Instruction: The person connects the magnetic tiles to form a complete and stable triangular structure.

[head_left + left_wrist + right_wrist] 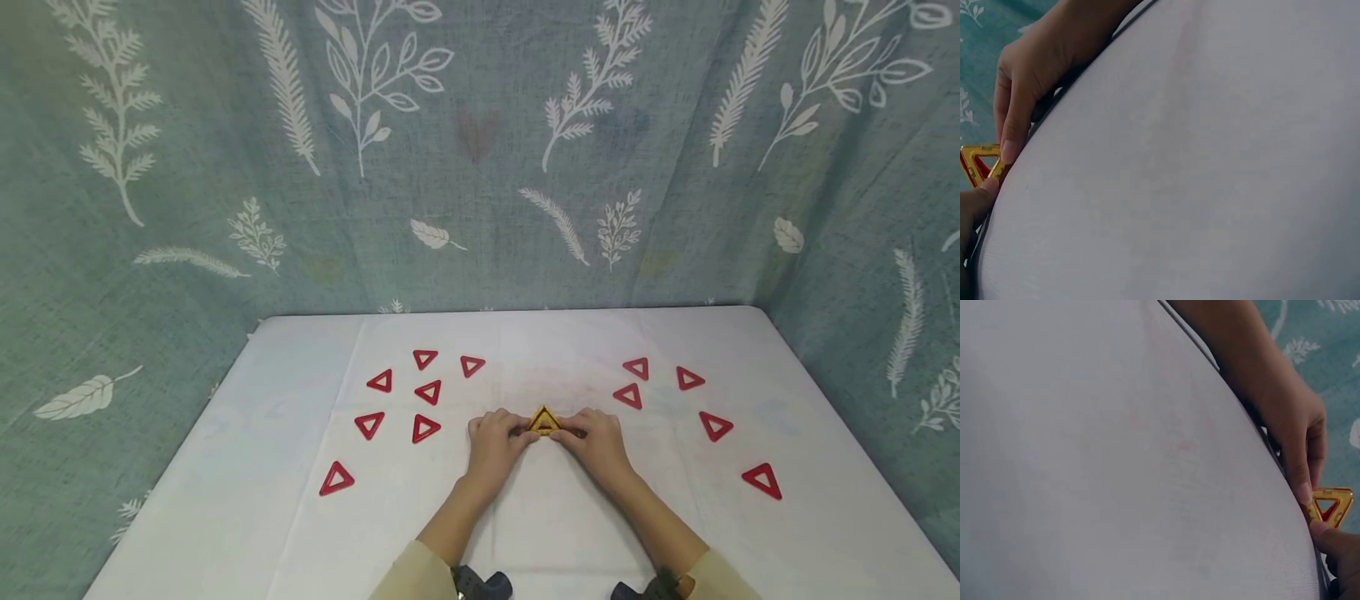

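Note:
Both hands meet near the middle of the table, on a small upright yellow triangle piece (pixel 545 432) that looks like a magnetic building tile frame. My left hand (pixel 495 442) pinches its left side between thumb and fingers. On the opposite side, my right hand (pixel 596 440) pinches it in the same way. The wrist views show the yellow frame (pixel 982 150) with fingertips at its edges and a bit of red (pixel 1329 510) showing through its opening. Part of the piece is hidden behind the fingertips.
Several red triangle frames (pixel 427 392) lie flat on the left of the white-covered table (pixel 225 508). Several more red triangles (pixel 716 426) lie spread out on the right. A green leaf-patterned cloth (pixel 480 233) hangs behind and beside the table.

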Demonstrator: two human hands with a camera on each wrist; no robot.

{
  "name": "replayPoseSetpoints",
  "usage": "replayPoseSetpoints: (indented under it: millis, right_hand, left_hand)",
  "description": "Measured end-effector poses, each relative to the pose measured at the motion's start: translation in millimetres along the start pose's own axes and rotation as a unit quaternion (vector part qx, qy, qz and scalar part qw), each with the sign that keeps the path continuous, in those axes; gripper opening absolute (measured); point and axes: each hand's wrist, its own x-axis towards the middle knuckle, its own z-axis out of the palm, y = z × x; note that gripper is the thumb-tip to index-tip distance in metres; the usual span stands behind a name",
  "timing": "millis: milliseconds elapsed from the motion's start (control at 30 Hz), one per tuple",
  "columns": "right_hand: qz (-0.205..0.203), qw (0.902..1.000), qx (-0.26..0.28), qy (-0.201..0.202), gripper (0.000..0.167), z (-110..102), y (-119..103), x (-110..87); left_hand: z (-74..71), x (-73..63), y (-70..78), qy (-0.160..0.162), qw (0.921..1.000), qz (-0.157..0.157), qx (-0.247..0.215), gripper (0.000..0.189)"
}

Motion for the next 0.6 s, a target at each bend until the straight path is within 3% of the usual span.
replayPoseSetpoints:
  millis: [400,600]
  right_hand:
    - [0.054,0.998,-0.015,-0.028,0.027,6,5,33.2]
    - [0.074,0.9965,-0.021,-0.033,0.03,9,7,40.0]
  left_hand:
    - [3.4,29.2,-4.6,-0.01,0.9993,-0.033,0.013,0.029]
    - [5.8,38.2,-5.8,-0.014,0.9984,-0.049,0.025,0.029]
